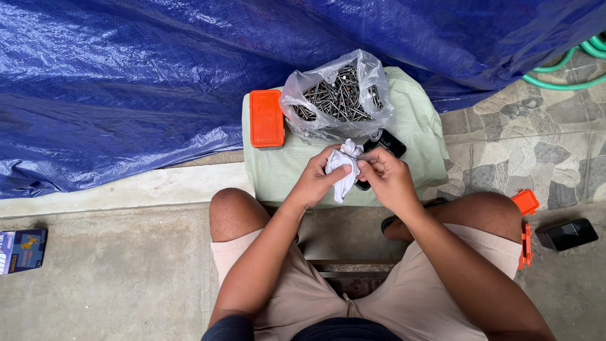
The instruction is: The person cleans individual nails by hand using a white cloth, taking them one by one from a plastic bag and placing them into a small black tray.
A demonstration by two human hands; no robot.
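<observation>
Just below the clear bag of nails (pixel 338 95) on the pale green cloth (pixel 416 132), left hand (pixel 314 181) and right hand (pixel 386 177) pinch a crumpled white rag (pixel 343 165) between them, orange lid (pixel 266 118) left of bag.

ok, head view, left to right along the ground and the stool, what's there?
Blue box → orange lid → clear bag of metal bits → orange case → black case → green hose. The left hand and right hand hold a white cloth in front of the bag.
</observation>
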